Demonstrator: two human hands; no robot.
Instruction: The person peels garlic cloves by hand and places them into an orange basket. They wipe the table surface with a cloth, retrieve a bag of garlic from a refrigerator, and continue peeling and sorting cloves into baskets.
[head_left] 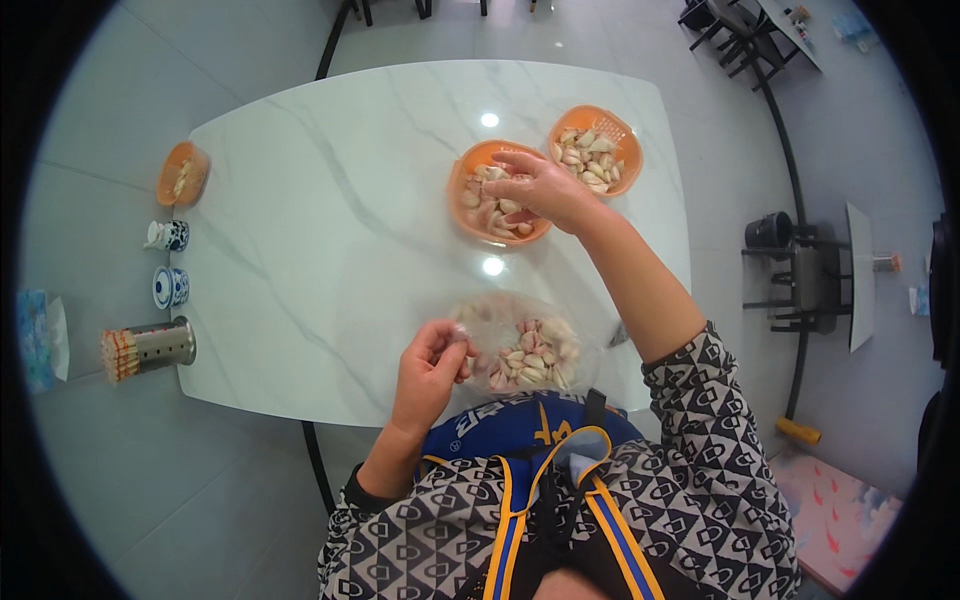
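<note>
My right hand (545,192) reaches over an orange plastic basket (455,205) of garlic bulbs and cloves (480,212), its fingers spread and nothing seen in them. Close to me lies a clear plastic bag (582,345) with many loose garlic cloves (530,360) in it. The fingers of my left hand (432,368) are curled and pinched at the bag's left edge, on the thin plastic. A second orange basket (633,160), with holes in its wall, holds pale garlic cloves (590,160) at the far right.
A white marble-patterned table (330,240) bears all this. Along its left edge stand a small orange basket (165,172), two blue-and-white jars (172,287) and a metal holder (170,345) of chopsticks. Chairs (815,280) and another table (860,275) are off to the right.
</note>
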